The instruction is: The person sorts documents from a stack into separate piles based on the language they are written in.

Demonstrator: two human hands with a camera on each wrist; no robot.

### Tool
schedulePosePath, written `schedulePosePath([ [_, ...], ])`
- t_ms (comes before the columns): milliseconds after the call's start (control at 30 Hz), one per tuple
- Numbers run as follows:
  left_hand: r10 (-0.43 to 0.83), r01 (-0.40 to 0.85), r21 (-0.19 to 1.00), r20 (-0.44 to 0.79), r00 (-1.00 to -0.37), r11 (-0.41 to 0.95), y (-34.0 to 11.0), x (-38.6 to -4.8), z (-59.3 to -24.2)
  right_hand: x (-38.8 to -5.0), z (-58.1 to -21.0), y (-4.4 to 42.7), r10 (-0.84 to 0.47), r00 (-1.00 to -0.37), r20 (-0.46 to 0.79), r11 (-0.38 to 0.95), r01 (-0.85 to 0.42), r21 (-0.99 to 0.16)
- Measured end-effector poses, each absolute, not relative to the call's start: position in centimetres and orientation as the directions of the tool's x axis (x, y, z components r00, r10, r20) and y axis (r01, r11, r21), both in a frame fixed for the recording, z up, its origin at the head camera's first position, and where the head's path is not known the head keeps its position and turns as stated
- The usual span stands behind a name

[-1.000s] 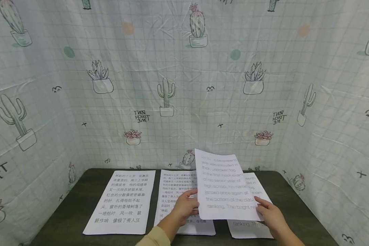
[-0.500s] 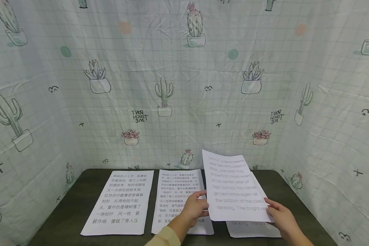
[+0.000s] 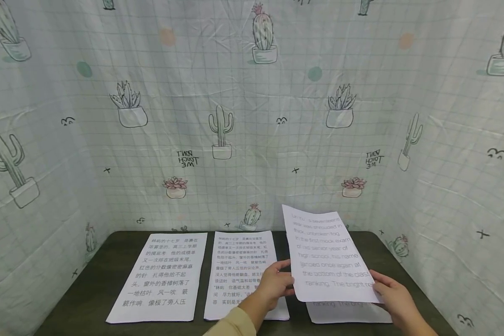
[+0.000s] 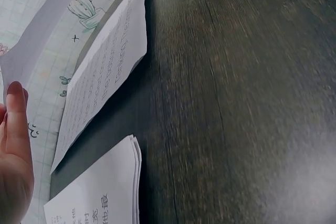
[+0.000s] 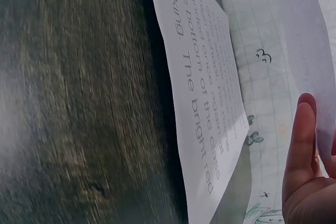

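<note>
A printed English sheet (image 3: 327, 261) is held up, tilted, over another English sheet (image 3: 348, 313) lying on the table. My left hand (image 3: 275, 285) grips its left edge and my right hand (image 3: 396, 298) pinches its lower right edge. In the left wrist view, the fingers of the left hand (image 4: 17, 150) lie against the raised sheet (image 4: 42, 32). The right wrist view shows the right hand (image 5: 310, 171) with the raised sheet (image 5: 307, 35) between thumb and fingers, and the lower sheet (image 5: 194, 98) flat on the table.
Two piles of Chinese print lie on the dark table (image 3: 84, 289): the left pile (image 3: 159, 275) in larger type, the middle pile (image 3: 239, 261) in smaller type, partly behind the left forearm. A patterned cloth (image 3: 243, 186) hangs behind and at both sides.
Both hands have moved right with the raised sheet, uncovering more of the middle pile. The sheet now hides more of the one below it. The head view has shifted slightly.
</note>
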State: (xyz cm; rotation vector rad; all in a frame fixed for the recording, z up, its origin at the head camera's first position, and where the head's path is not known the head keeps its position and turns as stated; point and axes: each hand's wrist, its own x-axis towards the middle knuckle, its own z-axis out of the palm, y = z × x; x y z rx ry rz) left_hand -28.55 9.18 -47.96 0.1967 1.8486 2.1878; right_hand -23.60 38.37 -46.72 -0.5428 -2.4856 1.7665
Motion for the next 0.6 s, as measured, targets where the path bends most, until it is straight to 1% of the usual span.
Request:
schedulePosePath([
  [233,0.287,-0.124,0.982,-0.079,-0.955,-0.142,9.9,-28.4,-47.9,-23.4,-46.7,39.2,0.273,-0.947,-0.169,0.231,0.235,-0.944],
  [600,0.261,-0.145,0.983,-0.111,-0.959,-0.115,10.6,-27.8,-48.5,-23.2,-47.3,39.7,0.283,-0.939,-0.197,0.231,0.266,-0.936],
])
